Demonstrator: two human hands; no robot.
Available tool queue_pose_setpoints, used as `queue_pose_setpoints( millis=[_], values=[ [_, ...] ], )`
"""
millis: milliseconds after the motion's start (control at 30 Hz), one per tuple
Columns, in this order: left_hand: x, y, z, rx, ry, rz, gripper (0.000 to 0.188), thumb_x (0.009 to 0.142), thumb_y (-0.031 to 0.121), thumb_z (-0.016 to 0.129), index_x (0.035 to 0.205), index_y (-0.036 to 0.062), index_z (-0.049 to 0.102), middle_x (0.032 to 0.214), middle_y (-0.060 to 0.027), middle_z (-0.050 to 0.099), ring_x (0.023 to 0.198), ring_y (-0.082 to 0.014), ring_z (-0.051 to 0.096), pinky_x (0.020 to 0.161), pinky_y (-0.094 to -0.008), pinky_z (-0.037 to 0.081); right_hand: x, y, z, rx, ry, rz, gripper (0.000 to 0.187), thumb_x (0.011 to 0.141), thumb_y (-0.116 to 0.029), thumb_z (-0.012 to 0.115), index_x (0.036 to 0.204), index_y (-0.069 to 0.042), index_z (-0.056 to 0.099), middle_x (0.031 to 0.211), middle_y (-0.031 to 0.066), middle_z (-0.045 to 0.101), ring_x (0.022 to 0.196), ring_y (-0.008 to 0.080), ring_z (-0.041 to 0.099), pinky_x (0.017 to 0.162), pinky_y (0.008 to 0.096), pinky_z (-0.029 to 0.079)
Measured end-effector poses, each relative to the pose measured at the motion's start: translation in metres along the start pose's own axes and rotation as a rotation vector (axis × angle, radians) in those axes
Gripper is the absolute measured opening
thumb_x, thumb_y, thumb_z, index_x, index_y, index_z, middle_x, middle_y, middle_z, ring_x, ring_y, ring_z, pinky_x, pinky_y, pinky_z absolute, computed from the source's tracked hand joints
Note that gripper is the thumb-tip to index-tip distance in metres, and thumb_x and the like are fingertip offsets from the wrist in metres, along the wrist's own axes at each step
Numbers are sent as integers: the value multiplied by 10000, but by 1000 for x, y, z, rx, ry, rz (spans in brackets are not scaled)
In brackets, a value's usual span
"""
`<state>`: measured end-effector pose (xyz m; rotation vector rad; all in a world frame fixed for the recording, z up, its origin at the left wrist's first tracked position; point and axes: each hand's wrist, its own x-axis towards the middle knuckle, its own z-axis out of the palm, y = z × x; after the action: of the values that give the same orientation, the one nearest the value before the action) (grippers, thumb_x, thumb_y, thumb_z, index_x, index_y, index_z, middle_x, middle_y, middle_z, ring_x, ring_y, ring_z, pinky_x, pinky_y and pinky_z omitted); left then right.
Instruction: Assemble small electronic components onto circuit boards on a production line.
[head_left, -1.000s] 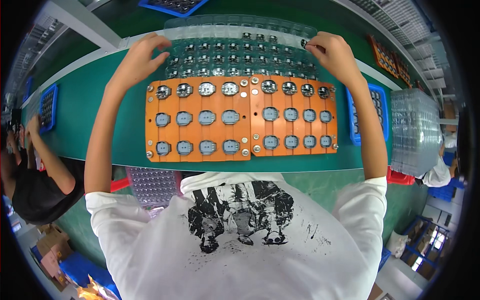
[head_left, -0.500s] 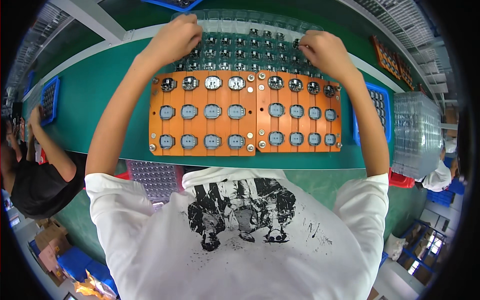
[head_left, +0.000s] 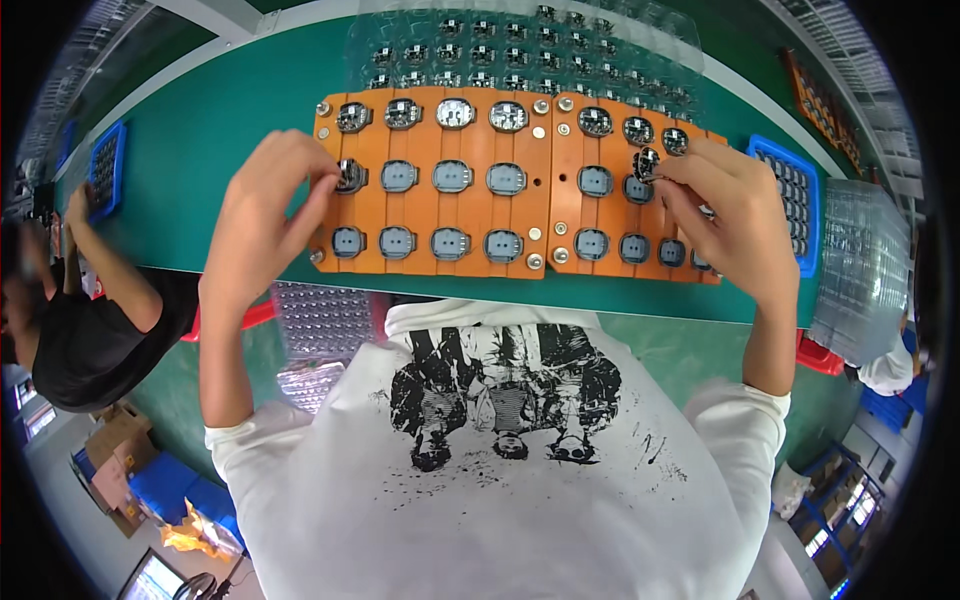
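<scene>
I see the left hand (head_left: 262, 215) pinching a small round dark metal part (head_left: 349, 176) between fingertips at the leftmost slot of the middle row of a flat orange rectangular fixture board (head_left: 510, 185), while the right hand (head_left: 725, 215) grips a second small round dark part (head_left: 646, 163) just above the board's right half, near its upper rows. The board lies on a green work surface (head_left: 200, 160), its slots filled with similar round parts, with a clear plastic blister tray (head_left: 520, 50) of more parts just beyond it and a blue tray (head_left: 790, 195) at its right edge.
</scene>
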<state>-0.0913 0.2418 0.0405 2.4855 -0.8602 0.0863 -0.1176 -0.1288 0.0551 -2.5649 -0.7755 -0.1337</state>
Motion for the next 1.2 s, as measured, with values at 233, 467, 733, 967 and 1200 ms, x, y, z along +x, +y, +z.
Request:
queue_pose_setpoints(
  millis=[233,467,733,967,1200],
  values=[
    [-11,-1,16,33,31,46,101,807,-28,648,879,-10,580,847,-105,565,773,-285,559,661,-357,471,5,1,4,-20,-12,-61,74,775,25,672,839,13,637,696,101,567,582,243,557,505,331,414],
    [4,12,7,271,-131,93,117,759,-29,657,832,-17,565,790,-100,532,752,-285,533,645,-380,463,3,-1,9,-82,-25,-75,90,762,5,691,837,4,643,697,87,562,579,256,549,508,346,418],
    [25,14,-1,123,-208,60,94,792,22,654,835,-8,576,789,-122,546,762,-313,557,670,-415,463,0,-2,33,-243,-87,-157,136,717,-52,668,705,-29,535,658,82,512,606,273,560,508,388,437],
    [145,-1,50,49,40,383,142,889,139,605,829,13,583,754,-151,572,721,-350,576,678,-425,473,3,-2,35,-181,-116,-185,126,690,-44,651,689,-33,525,640,85,494,586,267,556,498,385,436],
    [240,-44,137,370,-113,339,158,858,179,636,896,26,657,1004,-112,633,922,-302,639,790,-417,528,9,-11,41,-232,-172,-144,91,740,-77,679,742,-14,614,674,88,557,610,273,585,516,389,456]
  ],
)
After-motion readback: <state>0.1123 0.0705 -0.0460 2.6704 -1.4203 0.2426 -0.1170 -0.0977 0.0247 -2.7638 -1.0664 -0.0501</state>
